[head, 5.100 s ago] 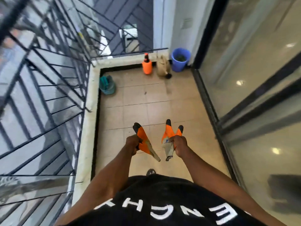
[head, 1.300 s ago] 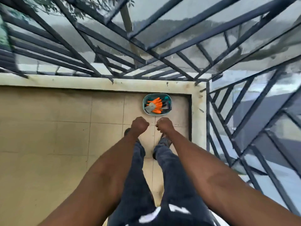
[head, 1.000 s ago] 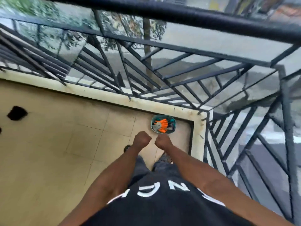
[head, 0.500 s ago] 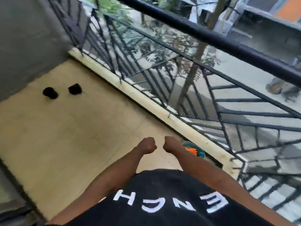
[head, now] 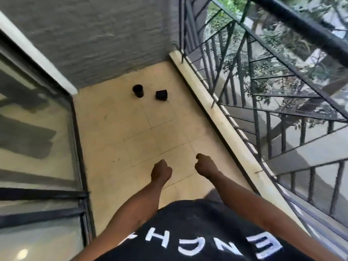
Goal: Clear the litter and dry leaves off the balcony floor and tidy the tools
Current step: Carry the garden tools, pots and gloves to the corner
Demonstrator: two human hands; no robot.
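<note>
I stand on the beige tiled balcony floor [head: 131, 132]. My left hand [head: 161, 171] and my right hand [head: 205, 166] are held out in front of my waist, both curled into fists with nothing in them. Two small black pots stand near the far wall: a round one [head: 138, 90] upright and a squarer one [head: 161, 95] a little to its right. The teal basin with the orange gloves is out of view. No leaves or litter show on the tiles.
A grey wall [head: 94, 34] closes the far end. A dark metal railing [head: 263, 91] on a pale low kerb [head: 216, 113] runs along the right. Sliding glass doors [head: 33, 129] with a black frame line the left.
The view has swung from the basin in the corner round to the balcony's far end. The gloves held five seconds ago lie in the basin. Both fists stay empty and have parted slightly.
</note>
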